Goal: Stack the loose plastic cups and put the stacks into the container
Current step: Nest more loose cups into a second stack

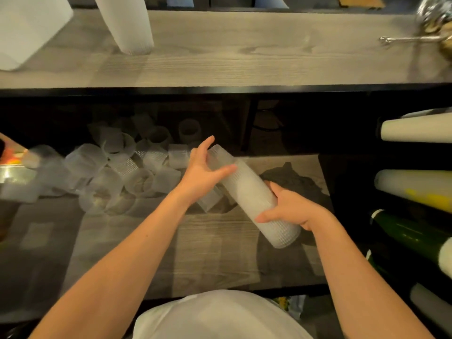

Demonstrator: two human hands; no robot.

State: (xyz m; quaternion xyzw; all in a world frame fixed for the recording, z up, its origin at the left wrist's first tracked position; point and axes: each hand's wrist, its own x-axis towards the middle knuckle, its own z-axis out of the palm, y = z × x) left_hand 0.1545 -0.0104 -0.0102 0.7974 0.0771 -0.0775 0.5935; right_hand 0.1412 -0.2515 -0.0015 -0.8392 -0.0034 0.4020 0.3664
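Near the middle of the frame, both hands were on a long stack of frosted plastic cups (pixel 247 192), which lay tilted, its far end pointing to the upper left and its near end to the lower right, held above the lower wooden counter (pixel 208 253). The right hand (pixel 291 207) gripped the stack's lower part, thumb curled over the top and fingers wrapped beneath. The left hand (pixel 203 173) met the stack's upper end with its fingers spread and fairly straight, the thumb lying across the ribbed side and the index finger raised past the tip; it touched rather than clasped the stack.

To the left of the hands, a heap of loose plastic cups (pixel 117 174) lay on their sides and jumbled together across the left half of the lower counter, several touching one another. A dark cloth (pixel 293 179) lay crumpled on the counter just behind the stack.

On the upper wooden shelf (pixel 244 57), in the upper left of the frame, another tall stack of cups (pixel 127 23) stood rim-down beside a white container (pixel 27 28). A metal ladle (pixel 415 33) rested at the upper right. Along the right edge, several rolls (pixel 415 187) lay stacked sideways.
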